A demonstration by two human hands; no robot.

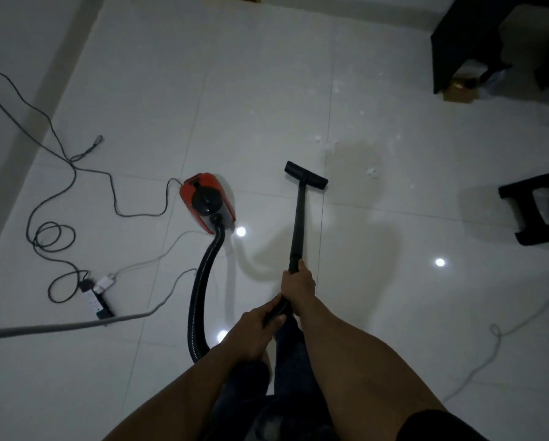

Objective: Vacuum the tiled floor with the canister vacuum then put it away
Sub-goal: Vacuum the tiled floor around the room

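Observation:
A red and black canister vacuum sits on the white tiled floor left of centre. Its black ribbed hose curves from the canister down toward me. The black wand runs forward to a flat floor nozzle resting on the tiles. My right hand grips the wand's lower end. My left hand grips the handle just behind it, where the hose joins. White dust and crumbs lie scattered right of the nozzle.
A power strip with plugs lies at the left, with a dark cord looped and trailing toward the wall. A grey cable crosses the lower left. Black furniture stands at top right, a black stool at right, a thin white cord beyond.

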